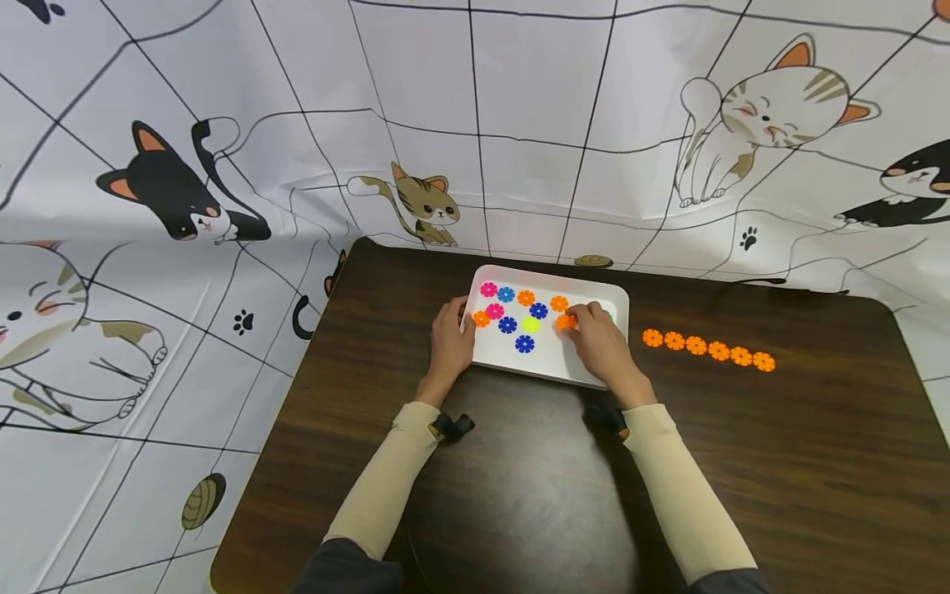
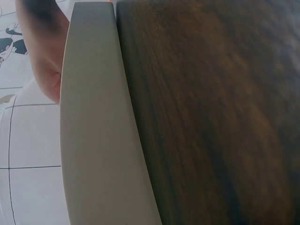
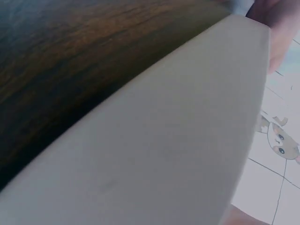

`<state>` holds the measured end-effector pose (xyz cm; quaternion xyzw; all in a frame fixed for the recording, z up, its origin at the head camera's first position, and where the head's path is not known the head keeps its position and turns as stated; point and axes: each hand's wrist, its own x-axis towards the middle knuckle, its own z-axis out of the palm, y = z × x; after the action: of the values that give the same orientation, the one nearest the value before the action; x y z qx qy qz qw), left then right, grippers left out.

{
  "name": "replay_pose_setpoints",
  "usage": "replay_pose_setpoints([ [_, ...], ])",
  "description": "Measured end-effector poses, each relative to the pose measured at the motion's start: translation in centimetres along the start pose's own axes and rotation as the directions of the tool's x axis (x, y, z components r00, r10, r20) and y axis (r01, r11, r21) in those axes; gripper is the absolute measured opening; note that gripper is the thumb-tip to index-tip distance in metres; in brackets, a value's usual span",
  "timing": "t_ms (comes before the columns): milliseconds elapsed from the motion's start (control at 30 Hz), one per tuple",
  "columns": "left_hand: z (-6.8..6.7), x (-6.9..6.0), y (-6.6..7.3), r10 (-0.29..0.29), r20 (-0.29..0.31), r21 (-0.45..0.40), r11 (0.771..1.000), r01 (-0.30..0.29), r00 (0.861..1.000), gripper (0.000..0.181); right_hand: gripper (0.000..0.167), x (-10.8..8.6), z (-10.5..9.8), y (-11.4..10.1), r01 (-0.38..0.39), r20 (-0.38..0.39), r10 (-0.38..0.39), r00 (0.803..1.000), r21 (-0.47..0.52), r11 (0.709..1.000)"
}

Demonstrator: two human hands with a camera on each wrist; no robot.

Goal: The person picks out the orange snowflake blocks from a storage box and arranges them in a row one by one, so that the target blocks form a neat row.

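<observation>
A white tray [image 1: 490, 355] holds several loose flower-shaped plastic discs in pink, blue, orange and yellow. My left hand [image 1: 451, 345] grips the tray's left side, thumb at the rim close to an orange disc [image 1: 482, 318]. Inside the right half of the tray, my right hand [image 1: 601, 345] pinches another orange disc [image 1: 564, 322] between thumb and fingertips. A bit of green shows just beyond that hand, mostly hidden. Both wrist views are filled largely by the outer wall of the tray [image 2: 96, 112], with only part of each hand visible.
To the right of the tray, several orange discs [image 1: 718, 351] lie in a slanting row on the dark wooden table [image 1: 816, 445]. A white cloth [image 1: 534, 99] printed with cats and grid lines hangs behind the table and along its left side.
</observation>
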<state>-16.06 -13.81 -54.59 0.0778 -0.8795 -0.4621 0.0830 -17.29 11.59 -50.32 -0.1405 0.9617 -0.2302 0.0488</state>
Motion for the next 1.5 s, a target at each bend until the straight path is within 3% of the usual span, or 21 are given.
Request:
replay_pose_setpoints([
  [233, 0.0, -0.6, -0.4, 0.007, -0.008, -0.001, 1.0, -0.007, 1.0, 0.034, 0.033, -1.1, -0.3, 0.0, -0.001, -0.022, 0.001, 1.0, -0.022, 1.0],
  [467, 0.0, -0.3, -0.4, 0.02, -0.023, 0.006, 1.0, -0.019, 1.0, 0.034, 0.034, -1.9, -1.4, 0.5, -0.002, -0.047, 0.0, 0.999, -0.032, 1.0],
  [767, 0.0, -0.2, -0.4, 0.028, -0.028, 0.002, 1.0, -0.028, 0.999, 0.034, 0.035, -3.4, -2.5, 2.4, 0.012, -0.131, -0.009, 0.991, 0.02, 1.0],
  [1000, -0.2, -0.2, -0.2, 0.072, -0.039, 0.001, 0.997, -0.072, 0.997, 0.033, 0.035, -4.3, -3.4, 3.8, 0.032, -0.19, -0.029, 0.981, 0.014, 0.999],
  [1500, -0.1, 0.0, -0.1, 0.043, -0.026, 0.008, 0.999, -0.043, 0.999, 0.034, 0.036, -7.1, -5.7, 8.3, -0.057, -0.233, 0.064, 0.97, 0.038, 0.998],
])
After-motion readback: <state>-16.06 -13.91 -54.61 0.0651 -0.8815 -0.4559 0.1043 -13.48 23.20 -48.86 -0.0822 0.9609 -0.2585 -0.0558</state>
